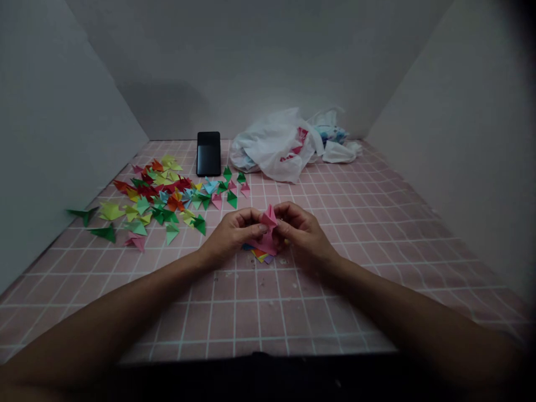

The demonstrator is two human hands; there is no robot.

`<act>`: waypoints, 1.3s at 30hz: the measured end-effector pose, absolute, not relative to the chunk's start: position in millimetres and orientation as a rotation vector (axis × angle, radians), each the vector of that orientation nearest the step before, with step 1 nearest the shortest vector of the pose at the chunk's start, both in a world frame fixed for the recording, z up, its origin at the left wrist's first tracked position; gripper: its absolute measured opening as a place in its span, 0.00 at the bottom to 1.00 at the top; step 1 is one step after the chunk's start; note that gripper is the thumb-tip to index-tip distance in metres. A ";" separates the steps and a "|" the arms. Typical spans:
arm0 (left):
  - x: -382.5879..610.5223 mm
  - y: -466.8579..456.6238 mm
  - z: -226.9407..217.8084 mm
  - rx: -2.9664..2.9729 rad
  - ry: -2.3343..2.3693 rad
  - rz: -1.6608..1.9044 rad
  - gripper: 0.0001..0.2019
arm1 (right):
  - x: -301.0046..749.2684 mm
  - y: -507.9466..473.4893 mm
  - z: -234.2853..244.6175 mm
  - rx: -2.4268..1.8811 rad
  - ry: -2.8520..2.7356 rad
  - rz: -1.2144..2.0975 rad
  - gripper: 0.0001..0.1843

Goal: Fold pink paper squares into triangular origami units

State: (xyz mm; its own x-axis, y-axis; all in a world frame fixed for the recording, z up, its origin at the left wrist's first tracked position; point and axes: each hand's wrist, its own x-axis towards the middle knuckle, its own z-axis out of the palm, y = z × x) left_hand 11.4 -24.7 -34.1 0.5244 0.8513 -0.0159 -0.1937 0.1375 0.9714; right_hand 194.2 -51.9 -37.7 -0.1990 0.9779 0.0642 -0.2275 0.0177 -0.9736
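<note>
The grip is closed on both sides, the left hand point(230, 237) and right hand point(304, 234) pinching a pink folded paper piece point(268, 228) between their fingertips, just above the pink grid-lined counter point(293, 312). Beyond lie a white plastic bag point(272, 146) and a black smartphone point(208, 154), with a spread of folded paper triangles point(159, 195) left of the hands. Beneath the hands sits a small stack of coloured paper point(260, 256); a loosened pinch could let the pink piece spring open or drop onto it.
</note>
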 end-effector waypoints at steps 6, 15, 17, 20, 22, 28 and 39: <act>8.0 -20.6 -31.7 1.356 0.635 0.874 0.10 | 196.7 -50.6 -34.2 -0.875 -1.240 1.420 0.14; 6.9 -19.8 -26.8 1.405 0.624 0.899 0.13 | 196.8 -53.4 -27.1 -0.902 -1.311 1.304 0.14; 8.3 -20.8 -28.4 1.420 0.617 0.964 0.12 | 196.4 -52.9 -27.7 -0.895 -1.300 1.307 0.15; 10.7 -22.2 -30.5 1.475 0.605 1.106 0.13 | 195.4 -51.9 -29.5 -0.866 -1.266 1.364 0.14; 12.1 -23.0 -31.4 1.523 0.589 1.154 0.12 | 194.6 -51.5 -30.4 -0.860 -1.238 1.408 0.15; 12.2 -25.1 -29.4 1.642 0.589 1.163 0.10 | 194.1 -51.9 -30.2 -0.880 -1.213 1.440 0.18; 7.0 -25.5 -24.6 2.048 0.589 1.219 0.07 | 195.4 -49.2 -35.8 -0.814 -1.125 1.535 0.16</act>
State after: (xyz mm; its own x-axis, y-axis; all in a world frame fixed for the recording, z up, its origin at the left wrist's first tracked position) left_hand 7.0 -25.5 -24.6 0.4605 0.6698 0.5825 0.0401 -0.6712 0.7402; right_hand 195.4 -49.2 -35.8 -0.2498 0.9672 0.0463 -0.3355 -0.0416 -0.9411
